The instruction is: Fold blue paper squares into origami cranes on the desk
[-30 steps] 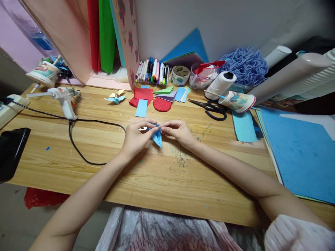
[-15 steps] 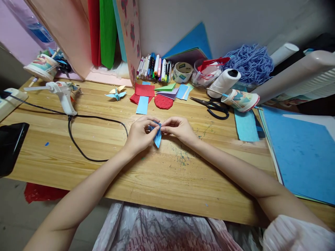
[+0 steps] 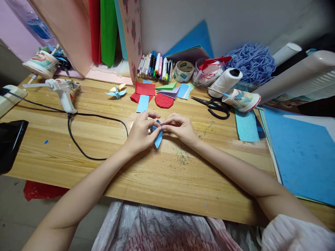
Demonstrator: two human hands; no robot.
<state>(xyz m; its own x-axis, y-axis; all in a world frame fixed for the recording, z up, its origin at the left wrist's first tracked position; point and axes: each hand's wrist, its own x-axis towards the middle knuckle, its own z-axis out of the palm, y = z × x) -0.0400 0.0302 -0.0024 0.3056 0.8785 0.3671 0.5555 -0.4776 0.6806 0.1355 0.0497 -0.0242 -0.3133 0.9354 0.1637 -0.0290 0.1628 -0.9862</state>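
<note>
A small folded piece of blue paper [image 3: 158,141] is held above the wooden table, its pointed end toward me. My left hand [image 3: 143,131] pinches it between thumb and forefinger, the other fingers curled loosely. From the other side my right hand [image 3: 181,129] grips its upper edge with thumb and fingertips, so the two hands nearly touch. The fingers cover part of the folds. Beyond the hands lie a light blue paper strip [image 3: 142,103], red crepe paper [image 3: 145,89] and a red paper disc [image 3: 164,100].
A white glue gun [image 3: 62,96] stands at left, its black cable [image 3: 78,148] looping toward my left arm. Black scissors [image 3: 215,106], a thread spool [image 3: 225,83] and a paper cup [image 3: 242,100] lie at right. Blue sheets [image 3: 306,157] cover the right end. A paper crane [image 3: 116,92] sits behind.
The fingers have shifted slightly on the blue paper, and its angle has turned a little. My left fingers are raised somewhat more. Both hands keep their pinch.
</note>
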